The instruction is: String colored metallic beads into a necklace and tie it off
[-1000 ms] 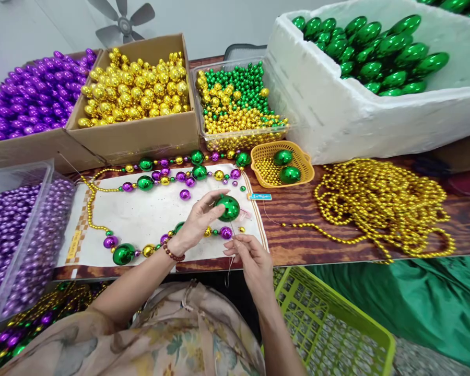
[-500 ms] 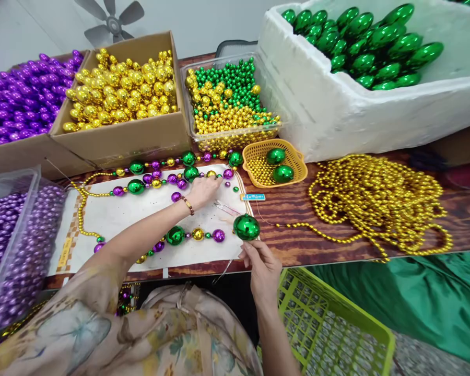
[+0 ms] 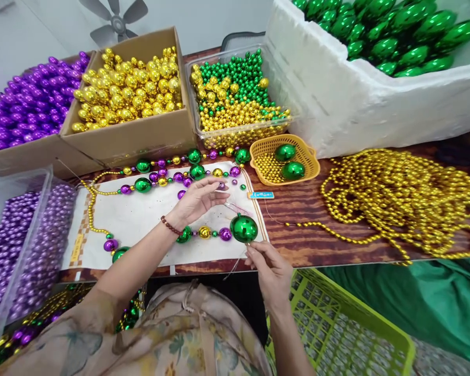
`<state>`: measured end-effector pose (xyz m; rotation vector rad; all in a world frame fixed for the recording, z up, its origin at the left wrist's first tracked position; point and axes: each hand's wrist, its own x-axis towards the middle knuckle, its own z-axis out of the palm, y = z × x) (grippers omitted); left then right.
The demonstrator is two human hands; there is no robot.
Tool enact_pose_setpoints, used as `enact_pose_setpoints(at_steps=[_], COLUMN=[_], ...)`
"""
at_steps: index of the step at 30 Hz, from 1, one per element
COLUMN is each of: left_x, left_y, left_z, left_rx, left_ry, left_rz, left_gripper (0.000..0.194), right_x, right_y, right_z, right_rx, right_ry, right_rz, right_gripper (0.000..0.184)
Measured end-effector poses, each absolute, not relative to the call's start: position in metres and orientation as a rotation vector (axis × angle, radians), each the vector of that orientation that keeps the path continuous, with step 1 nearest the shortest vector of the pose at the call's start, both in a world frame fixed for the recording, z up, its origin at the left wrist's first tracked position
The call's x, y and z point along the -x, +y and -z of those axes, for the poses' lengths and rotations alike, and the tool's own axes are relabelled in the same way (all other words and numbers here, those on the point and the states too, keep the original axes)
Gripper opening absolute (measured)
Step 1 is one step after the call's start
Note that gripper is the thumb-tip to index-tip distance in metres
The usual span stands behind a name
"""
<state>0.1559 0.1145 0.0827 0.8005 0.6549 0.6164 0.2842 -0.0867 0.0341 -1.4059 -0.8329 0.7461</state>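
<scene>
My left hand (image 3: pixel 203 201) is over the white cloth (image 3: pixel 141 209), with a small purple bead (image 3: pixel 221 186) pinched at its fingertips. Lower and to the right, my right hand (image 3: pixel 273 274) pinches a thin needle (image 3: pixel 248 244). A large shiny green ball (image 3: pixel 243 228) sits on that needle, with a small green bead (image 3: pixel 238 214) above it. Loose thread hangs by the right fingers. On the cloth lies a strung row of green, gold and purple beads (image 3: pixel 204 232), partly behind my left wrist. Two tiny loose beads, one a green bead (image 3: pixel 243 187), rest near the cloth's right edge.
Behind the cloth stand a carton of gold balls (image 3: pixel 129 125), a clear tub (image 3: pixel 243 130) and a white foam box (image 3: pixel 337 115). An orange basket (image 3: pixel 282 180) sits right of the cloth. Gold bead strands (image 3: pixel 399 198) are heaped farther right. A green crate (image 3: pixel 352 313) is below the table.
My left hand has come back toward me from the cloth's far beads and turned, now with a small purple bead at its fingertips. My right hand still holds the needle with the green ball.
</scene>
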Motion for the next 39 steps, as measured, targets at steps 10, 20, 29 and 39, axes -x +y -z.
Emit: enact_pose_setpoints(at_steps=[10,20,29,39], left_x=[-0.144,-0.145,-0.16,-0.191], left_y=[0.1,0.099,0.068,0.071], left_z=[-0.094,-0.092,-0.083,-0.1], left_rx=[-0.642,-0.723,-0.666,-1.176], left_ry=[0.579,0.642,0.666,0.641], left_rz=[-0.698,-0.735,-0.676,-0.582], left_gripper=[0.021,0.024,0.028,0.024], right_x=[-0.282,-0.284,-0.251,-0.306], right_y=[-0.09,-0.088,-0.066,-0.045], right_z=[-0.054,-0.056,-0.044,-0.077], right_rx=[1.402,1.448,1.341,1.437], right_ry=[-1.064,-1.069,-0.578,-0.724], right_rz=[-0.68,-0.71,-0.884,-0.801], right_gripper=[0.013,0.014,0.033,0.031])
